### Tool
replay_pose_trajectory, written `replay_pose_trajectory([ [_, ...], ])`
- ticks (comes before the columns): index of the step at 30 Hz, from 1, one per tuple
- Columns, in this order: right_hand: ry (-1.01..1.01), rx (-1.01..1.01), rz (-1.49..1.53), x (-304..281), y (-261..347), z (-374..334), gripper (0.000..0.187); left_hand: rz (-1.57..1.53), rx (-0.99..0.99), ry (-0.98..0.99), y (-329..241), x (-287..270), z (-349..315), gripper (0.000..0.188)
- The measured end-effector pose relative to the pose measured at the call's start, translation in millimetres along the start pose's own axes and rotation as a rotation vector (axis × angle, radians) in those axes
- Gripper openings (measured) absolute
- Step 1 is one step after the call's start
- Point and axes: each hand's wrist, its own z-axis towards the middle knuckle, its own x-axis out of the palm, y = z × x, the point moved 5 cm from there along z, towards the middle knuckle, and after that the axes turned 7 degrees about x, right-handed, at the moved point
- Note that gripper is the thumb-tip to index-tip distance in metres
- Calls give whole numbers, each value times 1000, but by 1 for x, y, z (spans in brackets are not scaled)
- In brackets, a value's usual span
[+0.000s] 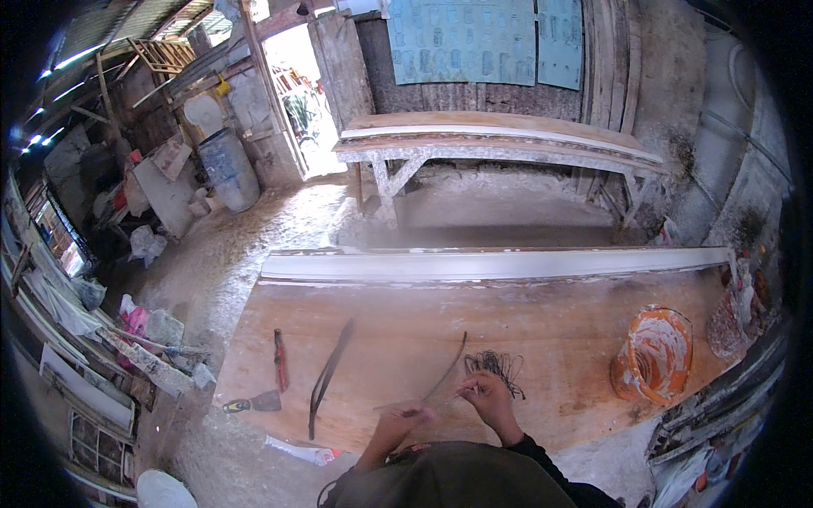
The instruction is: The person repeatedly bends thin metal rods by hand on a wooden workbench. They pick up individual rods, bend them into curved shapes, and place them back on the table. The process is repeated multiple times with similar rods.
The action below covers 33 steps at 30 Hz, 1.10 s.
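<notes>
Over the near edge of the wooden table, my left hand [398, 426] is closed, its fingertips pinched together. A little to its right, my right hand [491, 401] is also closed in a pinch. Whatever either hand holds is too thin and blurred to make out. Just beyond them a thin dark strip [452, 363] lies slanted, its near end close to my left fingertips. A loose tangle of black wire [501, 368] rests right behind my right hand.
A longer dark strip [324, 385], a red-handled tool [280, 360] and a scraper [254, 403] lie left on the table [559, 317]. An orange plaster-smeared bucket [625, 372] sits at the right. A long white moulding [491, 265] runs along the far edge; behind stands a bench [517, 151].
</notes>
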Motion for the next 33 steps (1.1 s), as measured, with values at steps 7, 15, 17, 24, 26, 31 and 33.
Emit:
replay_pose_trajectory([
  [7,684,63,434,25,29,-23,17,55,0,-502,12,-41,4,6],
  [15,721,-190,189,38,29,-28,17,144,148,-484,12,-27,3,2],
  [17,702,-208,135,37,30,-27,16,213,176,-399,1,-12,3,1],
  [24,257,30,276,29,-5,-16,9,119,123,-59,-5,20,5,10],
  [26,17,-59,97,15,4,-9,9,62,147,24,8,22,1,11],
  [31,-186,-186,-85,7,-6,-3,5,214,240,453,-18,45,-6,17],
  [33,-161,-112,-3,11,-17,0,6,257,320,513,-27,47,-6,20],
])
